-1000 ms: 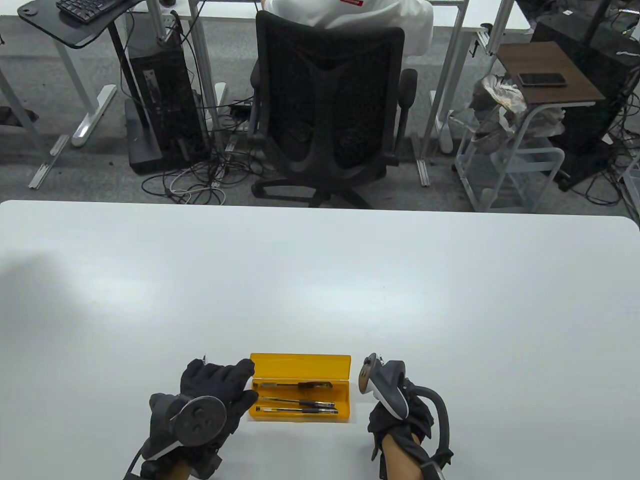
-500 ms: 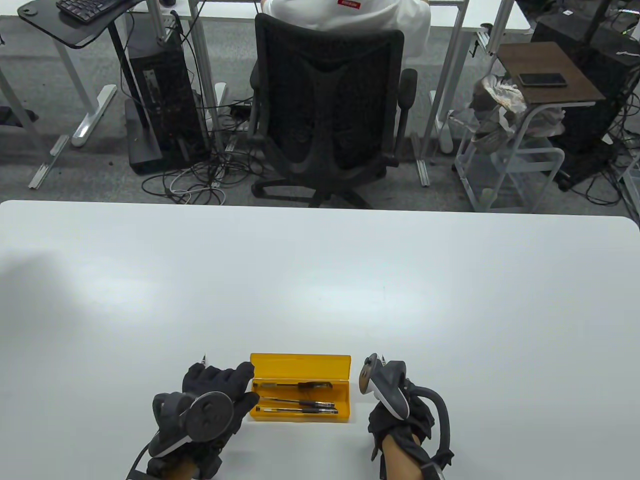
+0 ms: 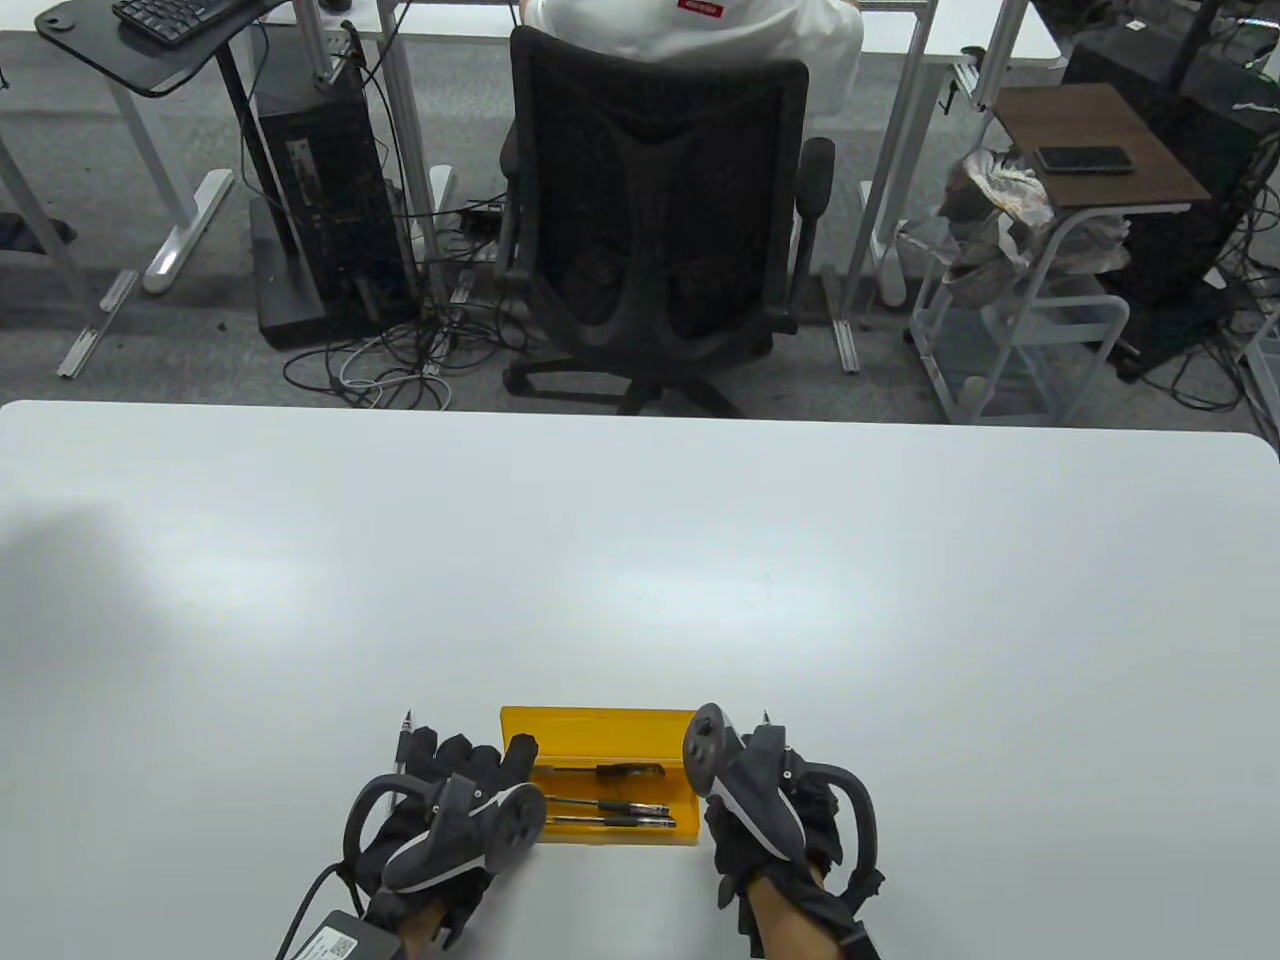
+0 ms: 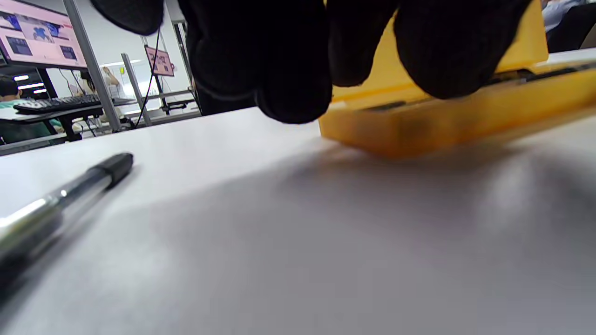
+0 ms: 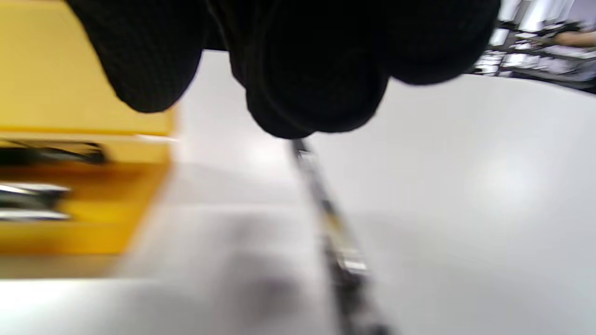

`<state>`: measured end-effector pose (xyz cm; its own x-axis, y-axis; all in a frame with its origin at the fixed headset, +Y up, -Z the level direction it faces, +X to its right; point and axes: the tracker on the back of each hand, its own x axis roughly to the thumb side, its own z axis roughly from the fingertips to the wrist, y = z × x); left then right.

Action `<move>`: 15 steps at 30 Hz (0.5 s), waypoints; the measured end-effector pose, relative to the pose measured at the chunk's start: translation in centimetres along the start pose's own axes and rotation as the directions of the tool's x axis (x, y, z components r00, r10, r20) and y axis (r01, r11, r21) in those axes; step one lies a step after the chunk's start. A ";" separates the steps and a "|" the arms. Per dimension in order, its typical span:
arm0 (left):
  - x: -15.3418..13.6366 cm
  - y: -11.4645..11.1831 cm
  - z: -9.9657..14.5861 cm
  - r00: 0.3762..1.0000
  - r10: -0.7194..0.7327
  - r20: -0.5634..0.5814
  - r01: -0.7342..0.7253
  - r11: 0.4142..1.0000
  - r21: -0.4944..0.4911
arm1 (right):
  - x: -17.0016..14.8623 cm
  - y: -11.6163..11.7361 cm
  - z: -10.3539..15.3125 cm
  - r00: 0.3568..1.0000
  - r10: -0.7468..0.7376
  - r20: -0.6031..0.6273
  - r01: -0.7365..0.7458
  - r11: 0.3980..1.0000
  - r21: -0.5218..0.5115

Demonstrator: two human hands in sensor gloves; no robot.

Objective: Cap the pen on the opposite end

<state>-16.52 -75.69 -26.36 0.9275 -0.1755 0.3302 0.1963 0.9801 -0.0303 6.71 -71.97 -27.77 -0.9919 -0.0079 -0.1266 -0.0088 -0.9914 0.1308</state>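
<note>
An open yellow pen case [image 3: 600,722] lies near the table's front edge with three dark pens [image 3: 612,812] inside. My left hand [image 3: 485,765] rests at the case's left end, thumb against it, holding nothing. A clear pen with a black end [image 4: 70,190] lies on the table left of that hand; its tip [image 3: 407,718] shows past the fingers. My right hand [image 3: 765,765] is at the case's right end. Its fingers [image 5: 307,102] hang over another pen [image 5: 326,218] that lies on the table, tip [image 3: 767,716] pointing away. The right wrist view is blurred.
The white table [image 3: 640,560] stretches wide beyond the case. A black office chair [image 3: 655,230] with a seated person, desks and cables stand past the far edge. The case wall [image 4: 447,125] fills the right of the left wrist view.
Both hands have moved in toward the case: the left to the right and turned over, the right to the left. The case and both loose pens have not moved.
</note>
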 end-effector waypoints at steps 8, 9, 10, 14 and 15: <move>-1.0 -0.8 -0.4 0.990 0.132 -0.044 -0.135 0.987 -0.092 | 5.2 2.1 0.3 0.943 0.018 0.332 -0.025 0.999 0.019; -1.1 -0.8 -0.4 0.988 0.142 -0.054 -0.147 0.984 -0.099 | 5.4 2.4 0.1 0.943 0.044 0.331 -0.056 0.998 0.026; -1.2 -0.9 -0.3 0.987 0.148 -0.056 -0.153 0.983 -0.100 | 5.5 2.7 -0.1 0.943 0.063 0.328 -0.080 0.996 0.036; -1.2 -0.9 -0.4 0.987 0.151 -0.059 -0.157 0.983 -0.100 | 5.7 4.0 -0.3 0.937 0.077 0.342 -0.122 0.986 0.112; -1.2 -1.0 -0.4 0.987 0.152 -0.060 -0.157 0.982 -0.102 | 5.8 4.1 -0.4 0.933 0.087 0.348 -0.136 0.984 0.117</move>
<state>-17.72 -76.45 -27.09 0.9640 -0.0300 0.2643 0.0794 0.9808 -0.1784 1.02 -76.09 -28.35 -0.9706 -0.0485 0.2356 0.1113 -0.9588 0.2614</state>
